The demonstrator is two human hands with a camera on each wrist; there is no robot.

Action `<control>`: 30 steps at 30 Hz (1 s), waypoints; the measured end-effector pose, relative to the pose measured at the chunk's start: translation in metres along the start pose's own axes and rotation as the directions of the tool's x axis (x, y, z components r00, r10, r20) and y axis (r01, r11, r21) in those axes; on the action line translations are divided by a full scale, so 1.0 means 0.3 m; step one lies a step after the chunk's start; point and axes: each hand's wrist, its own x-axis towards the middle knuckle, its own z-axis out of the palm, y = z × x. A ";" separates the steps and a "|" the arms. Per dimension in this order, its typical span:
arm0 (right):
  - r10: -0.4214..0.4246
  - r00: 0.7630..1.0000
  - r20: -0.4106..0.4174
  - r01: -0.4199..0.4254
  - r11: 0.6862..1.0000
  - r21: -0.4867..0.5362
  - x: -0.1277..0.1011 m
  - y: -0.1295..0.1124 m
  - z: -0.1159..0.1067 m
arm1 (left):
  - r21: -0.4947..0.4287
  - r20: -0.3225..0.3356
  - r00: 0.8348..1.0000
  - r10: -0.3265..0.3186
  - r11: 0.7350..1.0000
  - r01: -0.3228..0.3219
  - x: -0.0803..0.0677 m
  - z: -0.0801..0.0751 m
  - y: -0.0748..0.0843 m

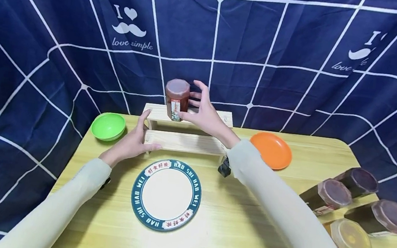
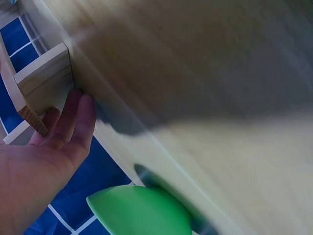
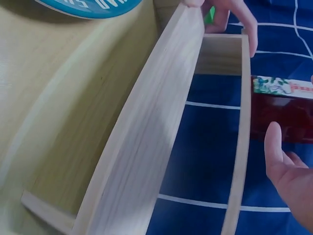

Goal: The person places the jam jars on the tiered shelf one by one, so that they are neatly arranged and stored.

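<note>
**Head view: jar on the top step, other hand steadying the rack**

Head cam has the right hand [image 1: 203, 114] up at the far step of a little wooden rack [image 1: 185, 142], fingers and thumb curled round a red jar [image 1: 177, 99]. The jar stands upright with its bottom on the top step, label facing the camera. Looks like a proper wrap-around grip, thumb on the near side and fingers round the back.

Left hand [image 1: 133, 143] is flat-ish on the rack's left end, fingers straight and relaxed, thumb pointing up along the side post. It's just touching or bracing the wood, not gripping anything. Left wrist cam backs that up: fingers [image 2: 80, 120] laid against the wooden end piece, though that shot is pretty blurry.

Right wrist cam shows the rack from underneath-ish, with the jar [image 3: 281, 115] just past the thumb [image 3: 274, 147].

Around the hands: green bowl [image 1: 108, 126] just left of the left hand, orange plate [image 1: 271, 150] right of the right forearm, and a white plate with a teal rim [image 1: 166, 194] on the table [image 1: 244, 237] below both hands. Four more jars [image 1: 355, 213] lie on their sides well off to the right, near the table edge.
</note>
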 end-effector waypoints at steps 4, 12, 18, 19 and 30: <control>0.011 0.999 -0.035 -0.011 1.000 -0.006 -0.043 -0.028 -0.036 | -0.007 0.011 1.000 0.002 1.000 -0.002 0.006 0.001 0.014; 0.052 0.993 -0.110 -0.053 0.999 0.001 -0.146 -0.087 -0.109 | 0.032 0.002 1.000 -0.001 0.999 0.001 -0.002 0.000 0.018; 0.020 0.991 -0.131 -0.017 1.000 0.024 -0.236 -0.129 -0.153 | 0.001 0.013 1.000 0.016 1.000 -0.016 -0.003 0.000 0.022; 0.013 0.991 -0.133 -0.010 1.000 0.019 -0.252 -0.136 -0.161 | -0.003 0.014 1.000 0.019 1.000 -0.019 -0.001 0.001 0.022; 0.005 0.983 -0.184 -0.011 0.999 -0.035 -0.431 -0.232 -0.263 | 0.001 0.010 0.999 0.031 1.000 -0.031 -0.002 0.006 0.013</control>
